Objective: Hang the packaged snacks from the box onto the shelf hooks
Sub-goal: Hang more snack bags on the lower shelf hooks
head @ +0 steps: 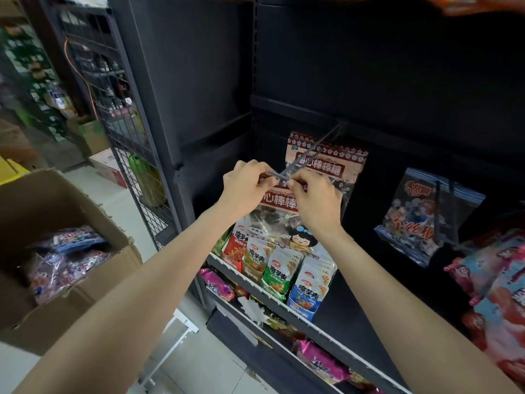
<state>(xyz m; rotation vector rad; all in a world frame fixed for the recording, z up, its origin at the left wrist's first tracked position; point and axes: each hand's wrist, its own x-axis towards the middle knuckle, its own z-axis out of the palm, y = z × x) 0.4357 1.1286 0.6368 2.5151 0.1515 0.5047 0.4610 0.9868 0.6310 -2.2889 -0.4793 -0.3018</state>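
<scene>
Box: an open cardboard box sits low on the left, nearest the camera, with loose snack packets heaped inside.
Left hand: the left hand pinches the top edge of a lollipop bag from the left, fingers curled at the hook's tip.
Right hand: the right hand pinches the same top edge from the right, just beside the left hand.
Held bag: it hangs upright, long axis vertical, printed face toward the camera, header level with the tip of the hook.
Hook: a dark rod whose long axis slants from the back panel down-left toward the camera.
Behind: a second lollipop bag already hangs on that hook, upright.
Far right: a blue-edged packet hangs on another hook.
</scene>
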